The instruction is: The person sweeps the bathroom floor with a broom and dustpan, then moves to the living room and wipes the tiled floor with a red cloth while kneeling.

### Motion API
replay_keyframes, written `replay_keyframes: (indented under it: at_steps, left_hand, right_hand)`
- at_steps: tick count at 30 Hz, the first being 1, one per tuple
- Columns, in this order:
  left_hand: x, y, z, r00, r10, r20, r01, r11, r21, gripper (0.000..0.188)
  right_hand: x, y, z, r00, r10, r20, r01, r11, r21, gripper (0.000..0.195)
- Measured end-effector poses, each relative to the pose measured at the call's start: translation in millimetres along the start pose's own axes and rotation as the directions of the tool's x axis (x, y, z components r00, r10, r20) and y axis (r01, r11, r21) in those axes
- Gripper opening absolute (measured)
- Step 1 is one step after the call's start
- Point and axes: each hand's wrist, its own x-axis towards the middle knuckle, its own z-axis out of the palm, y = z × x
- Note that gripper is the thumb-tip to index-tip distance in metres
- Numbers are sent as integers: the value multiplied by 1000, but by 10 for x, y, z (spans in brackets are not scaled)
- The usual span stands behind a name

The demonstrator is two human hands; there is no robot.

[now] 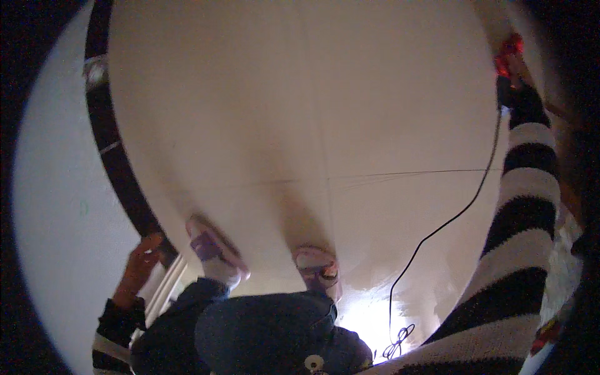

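Observation:
At the lower left, my left hand (pixel 140 265) is beside the pale wall and the end of the dark skirting (pixel 131 187), its fingers partly curled; whether it grips anything is unclear. My right hand (pixel 518 70), at the upper right on an outstretched arm in a striped sleeve, is around a red-and-black corded object (pixel 504 63), too blurred to name. A thin black cord (pixel 422 241) hangs from that object and runs down to a loose coil (pixel 398 344) on the tiled floor (pixel 300 117).
My feet in pink slippers (pixel 316 267) stand on the floor. A white door frame or trim (pixel 164 288) rises beside the left hand. Bright light falls on the floor near the coiled cord. Brown and crumpled pale items, hard to make out, lie along the right edge.

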Motion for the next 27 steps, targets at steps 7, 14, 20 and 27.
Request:
replay_keyframes:
  at_steps: [7,14,20,27]
  left_hand:
    - [-621,-612,-1030,819,-381,-430,288,920,-268,47]
    - [-606,-783,-506,890,-280,-359,89,881,-465,49]
    - [-350,-838,96,902,-316,-294,-9,667,-745,40]
    - [-989,-404,181,915,-189,-355,-90,763,-640,30]
  right_hand:
    - [33,-406,397,981,-30,192,-13,976,217,48]
    - [-2299,-711,1224,894,-388,-222,431,882,192,60]
    - [-2881,-2390,2521,993,-80,-86,59,974,-219,75]
    - [-2473,-4289,3089,882,-246,402,-75,769,635,45]
